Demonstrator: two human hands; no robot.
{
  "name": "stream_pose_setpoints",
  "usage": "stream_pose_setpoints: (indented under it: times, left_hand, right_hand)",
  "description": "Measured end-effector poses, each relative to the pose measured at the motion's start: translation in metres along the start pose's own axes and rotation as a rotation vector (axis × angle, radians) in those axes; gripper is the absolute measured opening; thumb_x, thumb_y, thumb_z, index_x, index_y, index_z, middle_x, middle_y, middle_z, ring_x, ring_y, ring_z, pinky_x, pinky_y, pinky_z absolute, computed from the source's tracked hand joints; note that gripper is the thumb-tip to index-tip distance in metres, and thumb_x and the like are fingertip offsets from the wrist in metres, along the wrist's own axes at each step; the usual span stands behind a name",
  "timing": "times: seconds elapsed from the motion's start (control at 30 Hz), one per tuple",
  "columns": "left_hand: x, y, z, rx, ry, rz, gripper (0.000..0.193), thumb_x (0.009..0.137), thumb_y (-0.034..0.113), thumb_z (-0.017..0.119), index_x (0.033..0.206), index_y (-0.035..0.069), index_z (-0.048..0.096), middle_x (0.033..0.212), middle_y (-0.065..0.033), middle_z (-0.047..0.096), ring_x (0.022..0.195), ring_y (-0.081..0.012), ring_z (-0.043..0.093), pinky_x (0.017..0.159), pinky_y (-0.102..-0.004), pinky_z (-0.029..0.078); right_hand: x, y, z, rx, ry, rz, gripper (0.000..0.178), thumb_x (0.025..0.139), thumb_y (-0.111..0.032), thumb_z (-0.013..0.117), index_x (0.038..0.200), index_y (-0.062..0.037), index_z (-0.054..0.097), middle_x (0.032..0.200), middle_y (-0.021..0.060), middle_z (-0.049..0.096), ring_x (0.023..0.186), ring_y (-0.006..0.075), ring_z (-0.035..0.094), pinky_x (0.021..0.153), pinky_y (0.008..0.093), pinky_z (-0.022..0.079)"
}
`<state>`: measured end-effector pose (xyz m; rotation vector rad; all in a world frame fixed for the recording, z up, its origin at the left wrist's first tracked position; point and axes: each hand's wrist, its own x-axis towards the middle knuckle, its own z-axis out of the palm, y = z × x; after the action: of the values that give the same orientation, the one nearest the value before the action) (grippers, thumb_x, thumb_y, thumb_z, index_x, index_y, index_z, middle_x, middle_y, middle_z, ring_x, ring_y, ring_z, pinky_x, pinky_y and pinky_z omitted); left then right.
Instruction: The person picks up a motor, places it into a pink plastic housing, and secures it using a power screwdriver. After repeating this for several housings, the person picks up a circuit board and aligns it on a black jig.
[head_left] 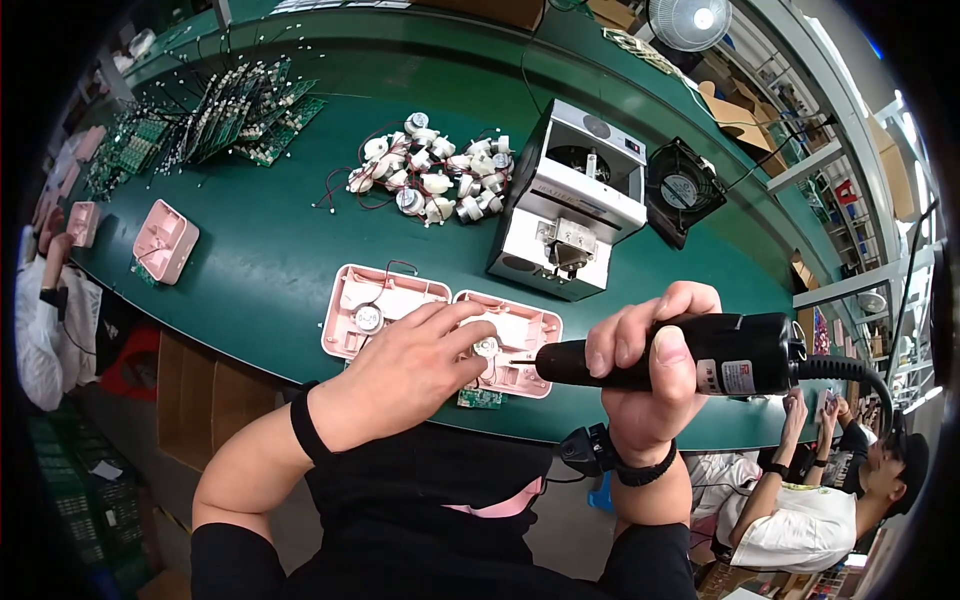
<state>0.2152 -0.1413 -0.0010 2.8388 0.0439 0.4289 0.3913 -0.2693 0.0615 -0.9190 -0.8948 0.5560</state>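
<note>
On my green table (270,260) a pile of small white motors (430,178), a grey screw feeder (570,205) and circuit boards (240,115) lie beyond. My left hand (405,375) presses flat, fingers spread, on the right pink housing (510,345), beside another pink housing (375,310); my right hand (650,375) grips the black electric screwdriver (690,355), tip at that housing

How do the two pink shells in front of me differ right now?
The left shell lies untouched and fully in view; my left hand rests on the right shell and covers part of it. The driver in my right hand points at the right shell, not the left. Both are open, pink, each with a round metal part.
</note>
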Motion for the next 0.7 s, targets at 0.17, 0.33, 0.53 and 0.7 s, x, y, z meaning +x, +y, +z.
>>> stream_pose_setpoints:
  times: [0.17, 0.33, 0.53, 0.7]
  left_hand:
    - [0.012, -0.005, -0.001, 0.015, -0.059, 0.028, 0.010, 0.085, 0.011, 0.066, 0.093, 0.005, 0.067, 0.115, -0.0056, 0.061, 0.116, -0.0253, 0.055, 0.095, -0.0398, 0.047]
    - [0.018, -0.012, 0.000, -0.340, -0.025, -0.112, 0.012, 0.088, 0.008, 0.066, 0.100, 0.005, 0.064, 0.112, -0.0078, 0.065, 0.103, -0.0255, 0.063, 0.087, -0.0378, 0.051]
    - [0.019, -0.009, -0.005, -0.619, -0.052, -0.480, 0.010, 0.093, 0.004, 0.061, 0.103, 0.002, 0.057, 0.103, -0.0122, 0.067, 0.093, -0.0293, 0.066, 0.080, -0.0375, 0.053]
    - [0.018, -0.011, -0.004, -0.549, -0.009, -0.427, 0.011, 0.089, 0.001, 0.061, 0.100, 0.001, 0.057, 0.101, -0.0113, 0.069, 0.096, -0.0293, 0.067, 0.080, -0.0373, 0.053]
  right_hand:
    - [-0.007, -0.004, -0.009, 0.132, 0.026, 0.005, 0.032, 0.091, -0.009, 0.064, 0.110, -0.0048, 0.039, 0.071, 0.0091, 0.054, 0.058, 0.0165, 0.051, 0.060, 0.0338, 0.051]
    - [-0.009, -0.011, -0.015, 0.136, 0.045, -0.058, 0.032, 0.091, -0.008, 0.064, 0.109, -0.0036, 0.039, 0.071, 0.0091, 0.055, 0.057, 0.0165, 0.051, 0.060, 0.0338, 0.051]
    - [-0.009, -0.010, -0.012, 0.119, 0.059, -0.066, 0.032, 0.090, -0.006, 0.065, 0.109, -0.0023, 0.039, 0.071, 0.0097, 0.056, 0.058, 0.0169, 0.054, 0.059, 0.0334, 0.051]
    - [-0.008, -0.005, -0.007, 0.111, 0.049, -0.067, 0.032, 0.089, -0.005, 0.064, 0.109, -0.0018, 0.039, 0.071, 0.0101, 0.056, 0.059, 0.0168, 0.055, 0.060, 0.0330, 0.051]
